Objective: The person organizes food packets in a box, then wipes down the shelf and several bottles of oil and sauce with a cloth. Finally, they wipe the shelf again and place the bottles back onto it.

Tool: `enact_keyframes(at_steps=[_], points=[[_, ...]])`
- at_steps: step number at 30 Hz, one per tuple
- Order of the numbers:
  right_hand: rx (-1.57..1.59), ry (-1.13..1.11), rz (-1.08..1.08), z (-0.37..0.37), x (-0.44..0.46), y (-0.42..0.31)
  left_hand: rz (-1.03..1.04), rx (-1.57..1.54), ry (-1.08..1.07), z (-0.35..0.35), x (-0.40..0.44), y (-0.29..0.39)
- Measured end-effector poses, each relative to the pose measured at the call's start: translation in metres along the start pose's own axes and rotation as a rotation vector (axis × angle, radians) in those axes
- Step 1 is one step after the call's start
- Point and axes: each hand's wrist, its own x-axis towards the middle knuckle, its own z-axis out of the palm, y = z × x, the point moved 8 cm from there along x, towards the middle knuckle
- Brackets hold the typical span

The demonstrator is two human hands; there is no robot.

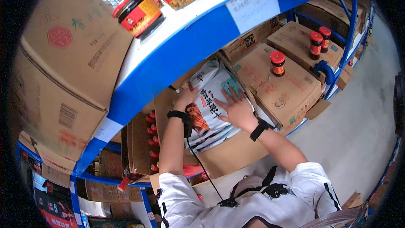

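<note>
A stack of white printed food bags [211, 97] lies in an open cardboard box [236, 154] on the shelf in front of me. The top bag carries dark lettering, a teal patch and a picture of brown food. My left hand [185, 97] rests on the bag's left edge, fingers stretched over it. Flat on the right part of the same bag lies my right hand [239, 112], with its fingers spread. Both hands are open and touch the bag. Each wrist wears a black band, and a cable runs down from the left one.
A blue shelf beam [185, 44] crosses above the box, with sauce jars [141, 17] on the board over it. Closed cartons [280, 90] topped by red-lidded jars [277, 63] stand right. Large cartons [71, 59] rise left. Red-capped bottles [152, 139] stand beside the box.
</note>
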Motion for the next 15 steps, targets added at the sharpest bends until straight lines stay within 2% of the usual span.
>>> enact_keyframes(at_steps=[1, 3, 4, 6, 7, 8, 10, 11, 15], points=[[0.0, -0.002, 0.003, 0.005, 0.0, 0.0, 0.011, 0.001, 0.007, -0.004, 0.01, -0.007], [0.012, 0.014, -0.002, 0.001, -0.001, 0.0, -0.191, 0.1, -0.187, 0.006, 0.026, -0.038], [0.036, 0.014, -0.011, 0.001, -0.002, 0.0, -0.181, 0.092, -0.18, 0.016, 0.037, -0.052], [0.01, 0.027, -0.028, 0.002, -0.002, -0.001, -0.096, -0.124, 0.321, 0.012, 0.064, -0.086], [0.028, 0.046, -0.021, 0.001, -0.002, 0.0, -0.132, 0.009, 0.453, 0.004, 0.071, -0.089], [0.05, 0.061, -0.014, 0.001, -0.003, 0.0, -0.143, -0.001, 0.45, 0.004, 0.078, -0.099], [0.025, 0.071, -0.039, -0.002, -0.004, -0.002, -0.003, -0.171, 0.124, 0.004, 0.063, -0.076], [0.025, 0.059, -0.026, -0.004, -0.004, -0.002, 0.072, -0.175, 0.181, 0.027, 0.112, -0.123], [0.012, 0.032, -0.044, -0.004, -0.002, -0.003, -0.111, -0.107, 0.321, 0.014, 0.116, -0.15]])
